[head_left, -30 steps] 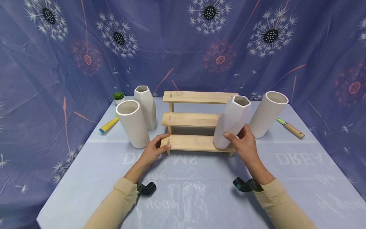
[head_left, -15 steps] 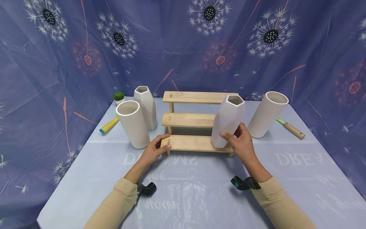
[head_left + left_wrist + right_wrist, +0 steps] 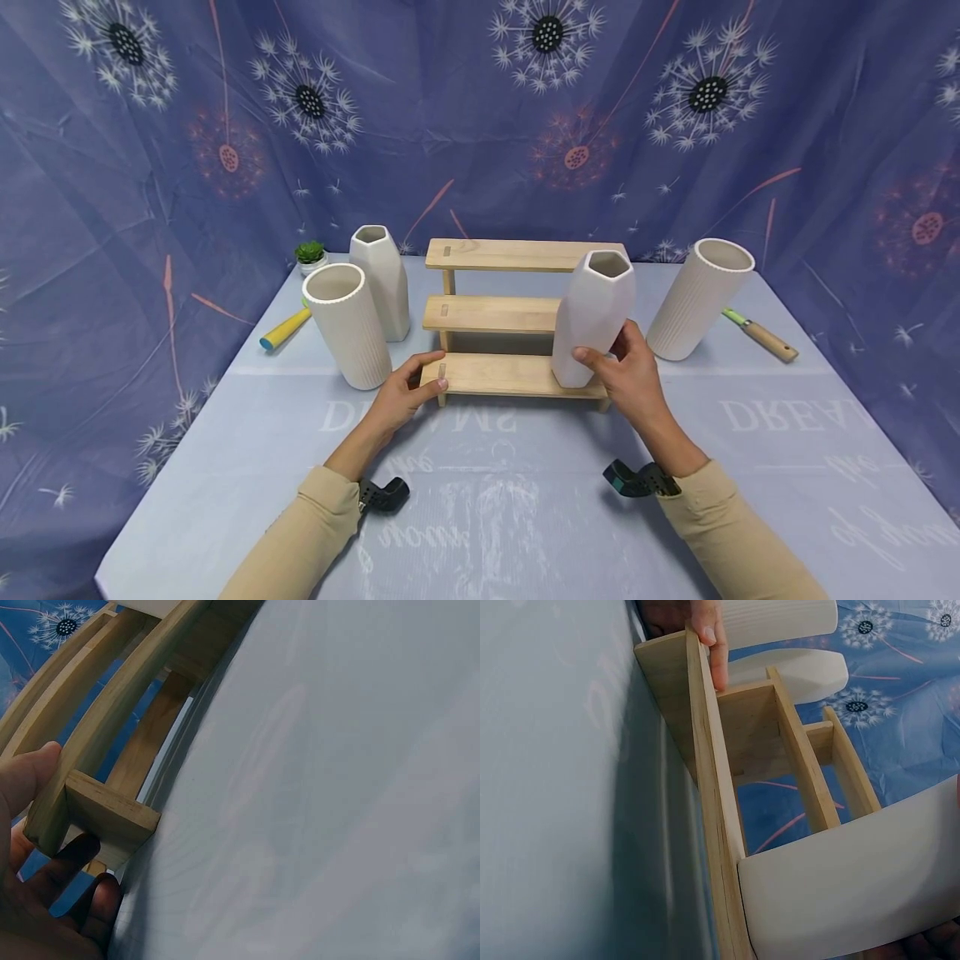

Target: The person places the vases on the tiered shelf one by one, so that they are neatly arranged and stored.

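On the right part of the lowest board (image 3: 495, 373) of a three-tier wooden stand (image 3: 491, 314) rests a white faceted vase (image 3: 588, 321), its base meeting the wood and its angular mouth facing up. The right hand (image 3: 630, 379) holds it low on the body from the right, thumb laid against the front face and fingers reaching round behind, partly hidden. At the opposite end of the same board, the left hand (image 3: 401, 392) pinches the wood; the left wrist view shows the thumb on the board and curled fingers underneath, close to the stand's leg (image 3: 112, 814).

Left of the stand are a white ribbed vase (image 3: 352, 333) and, behind it, a second faceted vase (image 3: 387, 287). Another ribbed vase (image 3: 697, 304) is just beyond the right hand. A small potted plant (image 3: 310, 254) sits at the back left, near a yellow handle (image 3: 285, 330); on the far right lies a tool with a wooden handle (image 3: 770, 341). All of this is on a pale blue worktop (image 3: 487, 533) printed with flipped white lettering. Behind hangs a blue-purple cloth (image 3: 450, 108) patterned with dandelions. Tan sleeves (image 3: 292, 533) cover the forearms, and each wrist wears a dark device (image 3: 384, 495).
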The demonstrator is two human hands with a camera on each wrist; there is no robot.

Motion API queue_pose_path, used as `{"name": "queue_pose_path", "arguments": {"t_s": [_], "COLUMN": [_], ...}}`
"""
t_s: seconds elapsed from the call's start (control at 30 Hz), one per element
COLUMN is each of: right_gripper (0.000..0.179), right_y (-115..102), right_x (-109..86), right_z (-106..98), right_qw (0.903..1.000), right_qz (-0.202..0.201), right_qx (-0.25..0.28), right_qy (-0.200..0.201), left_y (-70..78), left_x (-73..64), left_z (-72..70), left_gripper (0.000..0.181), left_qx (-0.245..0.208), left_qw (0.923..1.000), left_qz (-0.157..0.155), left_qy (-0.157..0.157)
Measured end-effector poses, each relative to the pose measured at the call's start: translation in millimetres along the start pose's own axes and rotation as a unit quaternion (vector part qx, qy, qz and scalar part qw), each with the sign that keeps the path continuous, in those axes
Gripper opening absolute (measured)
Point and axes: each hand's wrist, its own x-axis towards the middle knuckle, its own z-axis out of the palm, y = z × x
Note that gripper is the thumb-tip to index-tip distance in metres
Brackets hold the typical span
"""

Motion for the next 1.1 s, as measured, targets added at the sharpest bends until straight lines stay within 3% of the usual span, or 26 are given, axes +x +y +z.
{"name": "queue_pose_path", "arguments": {"t_s": [0.27, 0.6, 0.87, 1.1], "right_gripper": [0.077, 0.075, 0.068, 0.057], "right_y": [-1.6, -1.3, 4.4, 12.4], "right_x": [0.2, -2.7, -7.6, -11.7], "right_z": [-0.5, -4.2, -10.2, -16.7], "right_qw": [1.0000, 0.9997, 0.9997, 0.9996], "right_qz": [0.000, 0.009, 0.014, -0.026], "right_qx": [0.003, -0.012, -0.018, -0.008], "right_qy": [-0.006, -0.019, -0.006, 0.011], "left_y": [21.1, -3.6, -4.6, -3.7], "left_x": [-9.7, -0.4, -1.9, -1.4], "left_z": [-1.2, -1.2, -1.5, -1.0], "left_gripper": [0.051, 0.051, 0.051, 0.051], "left_qx": [0.001, -0.004, -0.004, 0.001], "left_qw": [1.0000, 0.9998, 0.9999, 0.9999], "left_qz": [0.003, 0.015, 0.015, 0.014], "left_qy": [-0.009, -0.008, -0.008, -0.004]}}
